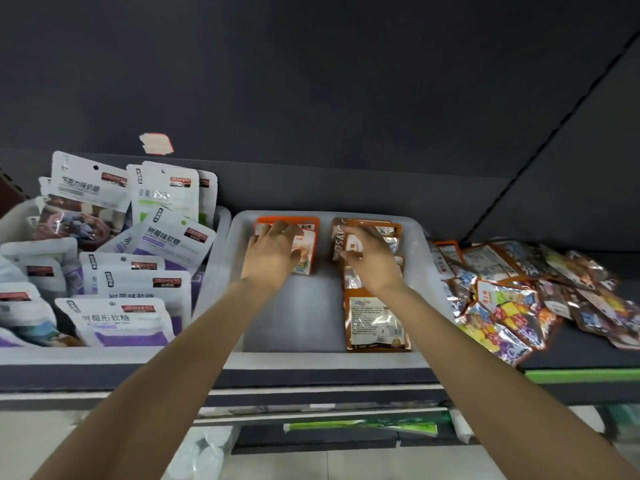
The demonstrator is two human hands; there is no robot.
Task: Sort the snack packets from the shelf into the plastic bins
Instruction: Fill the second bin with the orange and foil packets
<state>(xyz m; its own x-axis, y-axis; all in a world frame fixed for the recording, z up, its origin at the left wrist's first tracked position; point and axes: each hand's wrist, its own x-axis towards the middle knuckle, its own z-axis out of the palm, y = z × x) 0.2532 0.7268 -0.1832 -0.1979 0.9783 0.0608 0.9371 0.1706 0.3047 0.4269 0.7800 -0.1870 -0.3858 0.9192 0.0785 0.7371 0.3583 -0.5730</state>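
**Two hands in the middle bin**

A see-through plastic bin (322, 306) sits on the dark shelf (571, 351). This middle bin is the landmark for everything here.

Both arms reach straight out from the bottom of the view and into the middle bin. They are bare and long, and they lean in toward each other.

The left hand (273, 256) is at the far left end of the bin. Its palm faces down and its fingers are spread and nearly straight. It rests flat on an orange packet (306, 244) that lies there. The grip is apart, not curled round the packet.

The right hand (372, 259) is at the far right end of the bin. It lies on top of a row of orange packets (377, 320) that runs from the back of the bin to the front. Its fingers bend down onto the top packets, but the hand is blurry, so I cannot tell if the grip is clamped on one or just touching.

To the left of the middle bin is another bin (221, 237), touching it. It is full of white packets (124, 317) with purple and green marks.

To the right of the middle bin, a loose pile of shiny, colourful snack packets (512, 306) lies on the shelf, just beside the bin wall.
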